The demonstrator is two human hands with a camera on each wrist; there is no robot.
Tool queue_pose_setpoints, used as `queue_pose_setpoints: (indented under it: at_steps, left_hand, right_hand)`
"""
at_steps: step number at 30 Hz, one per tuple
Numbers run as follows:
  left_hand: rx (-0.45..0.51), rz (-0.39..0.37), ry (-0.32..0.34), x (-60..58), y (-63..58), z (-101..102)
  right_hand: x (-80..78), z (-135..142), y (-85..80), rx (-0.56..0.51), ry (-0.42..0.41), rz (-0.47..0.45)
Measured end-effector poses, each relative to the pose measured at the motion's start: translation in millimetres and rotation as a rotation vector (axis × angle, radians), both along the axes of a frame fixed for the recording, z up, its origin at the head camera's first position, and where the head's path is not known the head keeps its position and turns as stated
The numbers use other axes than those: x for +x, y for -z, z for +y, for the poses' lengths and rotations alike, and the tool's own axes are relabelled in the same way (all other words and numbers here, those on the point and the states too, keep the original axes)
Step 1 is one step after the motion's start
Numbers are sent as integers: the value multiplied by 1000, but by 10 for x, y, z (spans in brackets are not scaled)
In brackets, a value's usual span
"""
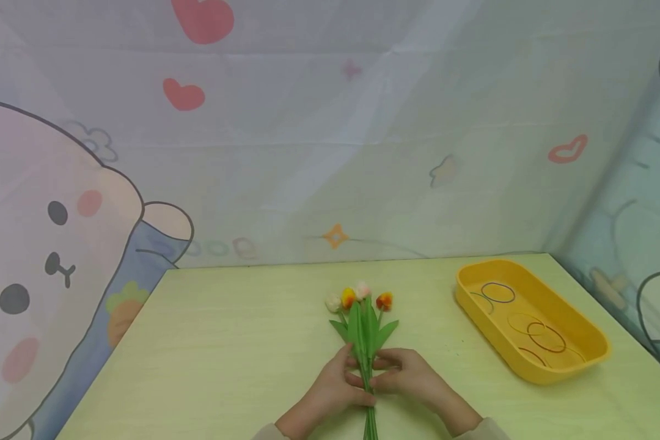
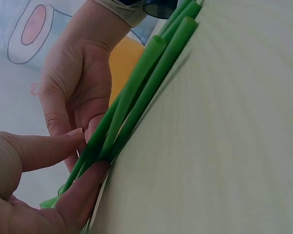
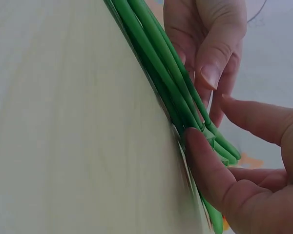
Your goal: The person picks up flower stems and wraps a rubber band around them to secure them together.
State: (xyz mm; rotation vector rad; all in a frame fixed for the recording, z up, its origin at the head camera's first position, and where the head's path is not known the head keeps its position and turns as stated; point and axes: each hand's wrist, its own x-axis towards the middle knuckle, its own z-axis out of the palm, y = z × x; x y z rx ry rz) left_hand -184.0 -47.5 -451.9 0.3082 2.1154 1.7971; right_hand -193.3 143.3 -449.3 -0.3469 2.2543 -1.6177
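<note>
A bunch of artificial tulips (image 1: pixel 370 333) lies on the table, with white, yellow-orange, pink and red-orange heads pointing away from me. From the left, my left hand (image 1: pixel 332 386) holds the green stems between thumb and fingers. My right hand (image 1: pixel 412 374) has its thumb and fingers around the same stems from the other side, slightly higher up. In the left wrist view the cut ends of the stems (image 2: pixel 141 87) stick out past the left hand (image 2: pixel 44 180). The right wrist view shows a fingertip of the right hand (image 3: pixel 249 161) touching the stems, close to the table.
To the right on the table (image 1: pixel 225 342) stands a yellow tray (image 1: pixel 475 311) holding several loose elastic bands (image 1: pixel 547 338) in different colours. A printed cloth backdrop (image 1: pixel 308 122) with hearts and a cartoon animal hangs behind the table and along its sides.
</note>
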Motion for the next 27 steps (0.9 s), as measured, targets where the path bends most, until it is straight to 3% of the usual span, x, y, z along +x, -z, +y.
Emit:
queue_pose_setpoints:
  at_steps: [17, 27]
  left_hand:
    - [-67, 30, 17, -4, 9, 2]
    - [-8, 41, -22, 13, 9, 15]
  right_hand:
    - [11, -102, 81, 2, 124, -3]
    - [51, -134, 22, -84, 154, 10]
